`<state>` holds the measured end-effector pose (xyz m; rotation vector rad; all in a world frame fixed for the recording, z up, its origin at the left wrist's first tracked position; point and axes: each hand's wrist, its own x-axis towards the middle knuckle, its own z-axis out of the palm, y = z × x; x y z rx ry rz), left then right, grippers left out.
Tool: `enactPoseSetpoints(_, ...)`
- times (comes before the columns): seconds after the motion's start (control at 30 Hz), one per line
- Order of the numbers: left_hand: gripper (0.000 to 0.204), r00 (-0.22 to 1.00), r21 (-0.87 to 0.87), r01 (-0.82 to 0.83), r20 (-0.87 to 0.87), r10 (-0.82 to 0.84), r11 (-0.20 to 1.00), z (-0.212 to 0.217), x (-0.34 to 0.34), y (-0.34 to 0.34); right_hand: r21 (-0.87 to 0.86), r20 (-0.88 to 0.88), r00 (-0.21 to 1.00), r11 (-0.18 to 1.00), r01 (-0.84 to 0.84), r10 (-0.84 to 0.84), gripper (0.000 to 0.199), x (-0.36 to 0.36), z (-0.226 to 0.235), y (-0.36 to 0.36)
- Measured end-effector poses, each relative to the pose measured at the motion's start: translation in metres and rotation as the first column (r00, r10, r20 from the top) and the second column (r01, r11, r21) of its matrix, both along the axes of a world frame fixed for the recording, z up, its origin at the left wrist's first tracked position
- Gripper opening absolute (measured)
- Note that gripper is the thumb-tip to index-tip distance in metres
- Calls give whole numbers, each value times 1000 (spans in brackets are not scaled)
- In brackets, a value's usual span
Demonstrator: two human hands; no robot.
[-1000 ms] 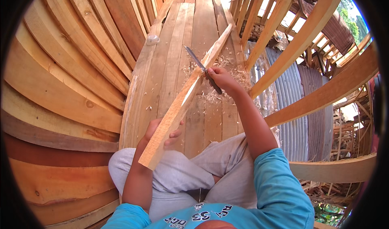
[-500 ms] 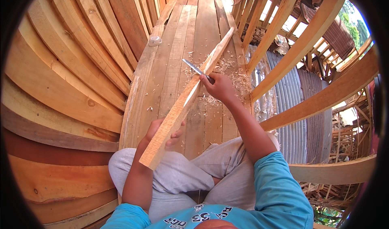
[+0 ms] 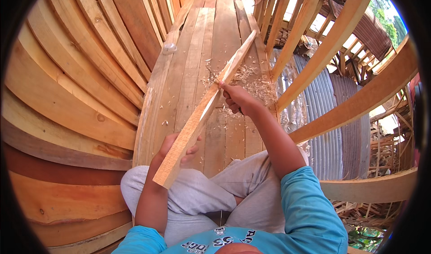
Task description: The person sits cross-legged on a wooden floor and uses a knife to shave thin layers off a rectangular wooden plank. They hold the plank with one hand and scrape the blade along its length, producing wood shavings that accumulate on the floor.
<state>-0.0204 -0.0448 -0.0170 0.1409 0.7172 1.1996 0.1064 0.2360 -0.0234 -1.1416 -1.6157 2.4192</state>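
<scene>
The stick [image 3: 191, 130] is lying diagonally in front of the seated person, its square near end showing above the left forearm and its narrow far end pointing toward the right edge of the floor [image 3: 182, 101]; whether that far end is touching the floor cannot be told. The left hand [image 3: 167, 145] is gripping the stick toward its near end, passing beneath it, with the fingers [image 3: 193, 150] curling up on its right side. The right hand [image 3: 240, 99] is grasping the knife [image 3: 241, 112], its fingers clenching around the dark handle, of which only the butt is showing below the fist. The blade is appearing nearly edge-on, crossing the stick around mid-length; the exact line of contact is too small to tell. Beyond the blade, the stick is displaying pale, uneven, pared faces; nearer the person, its upper face is appearing rough and flat. Shavings [image 3: 251, 72] are lying scattered on the floor, most thickly to the right of the stick. A clear object [image 3: 169, 48] is resting near the floor's left edge, well apart from both hands. Boards [image 3: 67, 101] are standing along the left side. Slats [image 3: 323, 52] are lining the right, with corrugated sheets [image 3: 321, 106] showing beyond them. The person's legs [image 3: 188, 186] are folding beneath the stick's near end.
</scene>
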Motion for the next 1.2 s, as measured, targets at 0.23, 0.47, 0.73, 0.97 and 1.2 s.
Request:
enactPoseSetpoints(0.23, 43, 998, -43, -43, -44, 41, 998, 16, 7, 3, -211, -99, 995, 976, -50, 29, 51, 3, -6, 1)
enactPoseSetpoints(0.47, 43, 1000, 33, -15, 1, 15, 999, 13, 1, 2, -266, -90, 996, 964, 2, -27, 52, 5, 9, -7)
enactPoseSetpoints(0.73, 44, 986, 45, 12, 168, -20, 999, 10, -5, -1, -262, -47, 999, 965, 0, -13, 54, 18, 17, -10)
enactPoseSetpoints(0.97, 47, 1000, 27, 17, 16, -18, 999, 14, 1, -3, -284, -98, 992, 953, -101, 76, 56, 25, 8, -1)
enactPoseSetpoints(1.2, 48, 1000, 31, 21, -9, -21, 999, 19, 2, -4, -374, -219, 970, 909, -182, 104, 57, 26, -16, 7)
